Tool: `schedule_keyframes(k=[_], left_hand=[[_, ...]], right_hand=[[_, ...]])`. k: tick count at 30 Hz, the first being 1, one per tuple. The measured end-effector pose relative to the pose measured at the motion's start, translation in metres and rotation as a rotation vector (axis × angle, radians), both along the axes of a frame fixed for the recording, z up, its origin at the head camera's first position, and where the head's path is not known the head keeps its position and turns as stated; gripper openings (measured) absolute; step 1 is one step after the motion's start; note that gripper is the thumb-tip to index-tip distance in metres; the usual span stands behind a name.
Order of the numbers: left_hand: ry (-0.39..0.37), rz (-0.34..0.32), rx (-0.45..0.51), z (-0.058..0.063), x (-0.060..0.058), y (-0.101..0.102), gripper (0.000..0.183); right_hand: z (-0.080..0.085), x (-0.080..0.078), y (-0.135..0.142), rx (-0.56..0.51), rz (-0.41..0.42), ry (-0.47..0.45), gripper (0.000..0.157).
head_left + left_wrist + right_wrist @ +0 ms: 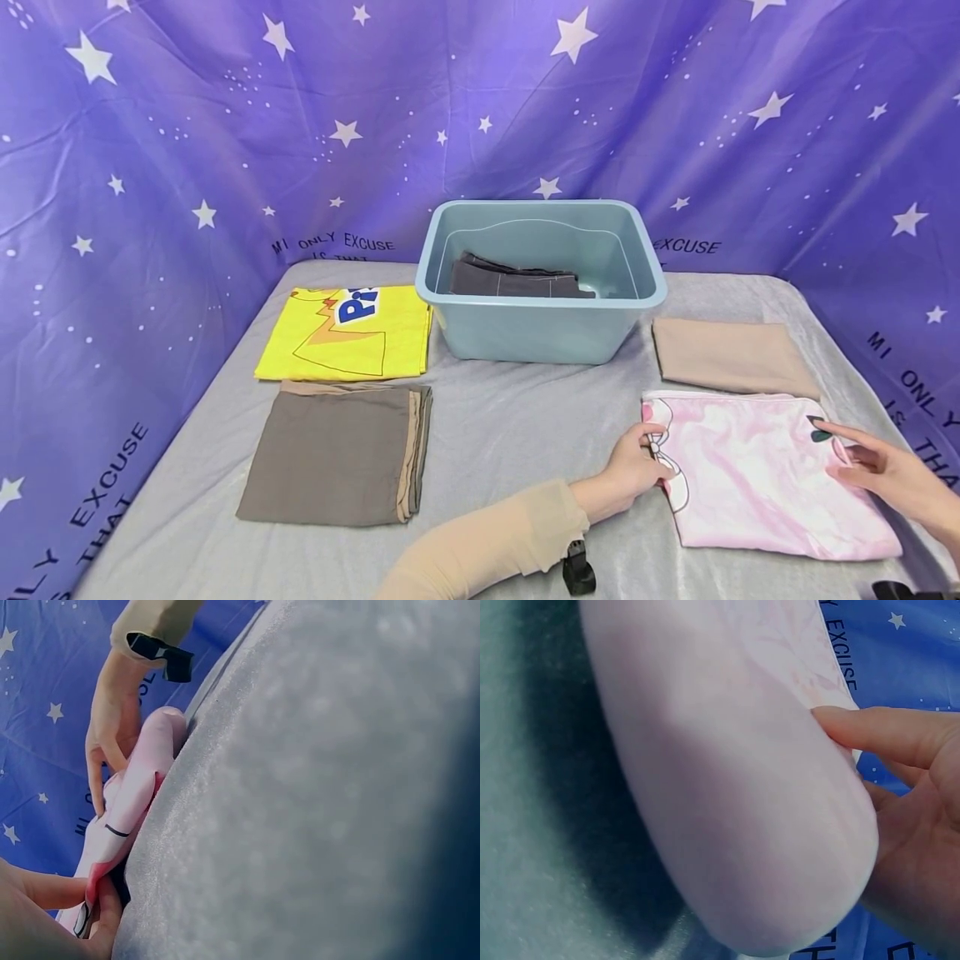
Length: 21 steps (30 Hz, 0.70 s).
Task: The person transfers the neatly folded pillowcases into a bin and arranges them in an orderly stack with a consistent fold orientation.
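Observation:
A folded pink printed cloth (765, 483) lies at the front right of the table. My left hand (633, 467) pinches its left edge, where a white bow is printed. In the left wrist view the edge sits between the fingers (56, 891) and thumb of that hand. Over the cloth's right part is my right hand (888, 475), its index finger extended and thumb apart, both touching the top. The right wrist view shows the thumb (877, 731) against the cloth's rounded, thick fold (742, 810).
A blue-grey plastic bin (525, 329) holds a dark folded cloth (510, 279). Behind the pink cloth lies a beige folded cloth (735, 354). On the left are a yellow printed cloth (352, 342) and a brown folded cloth (330, 454). A starry purple curtain (450, 100) surrounds the grey-covered table (510, 433).

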<state>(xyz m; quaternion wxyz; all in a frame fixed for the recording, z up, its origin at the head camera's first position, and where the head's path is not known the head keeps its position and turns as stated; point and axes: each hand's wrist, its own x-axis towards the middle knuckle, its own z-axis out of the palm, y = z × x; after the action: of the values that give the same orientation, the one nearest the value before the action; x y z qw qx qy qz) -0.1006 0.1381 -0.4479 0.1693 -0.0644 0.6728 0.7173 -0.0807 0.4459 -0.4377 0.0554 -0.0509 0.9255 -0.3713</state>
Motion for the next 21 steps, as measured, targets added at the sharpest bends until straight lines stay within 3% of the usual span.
schedule_keyframes(k=[3,11,21], left_hand=[[-0.005,0.004,0.027,-0.001,0.0,0.0,0.054],[-0.013,0.004,0.098,-0.004,-0.001,0.0,0.055],[0.015,-0.015,0.113,0.001,0.0,-0.005,0.055]], right_hand=[[0.002,0.001,-0.002,-0.009,-0.005,0.045,0.058],[0.011,0.001,-0.002,0.066,-0.058,0.008,0.06],[0.017,0.002,-0.003,0.074,-0.044,0.054,0.058]])
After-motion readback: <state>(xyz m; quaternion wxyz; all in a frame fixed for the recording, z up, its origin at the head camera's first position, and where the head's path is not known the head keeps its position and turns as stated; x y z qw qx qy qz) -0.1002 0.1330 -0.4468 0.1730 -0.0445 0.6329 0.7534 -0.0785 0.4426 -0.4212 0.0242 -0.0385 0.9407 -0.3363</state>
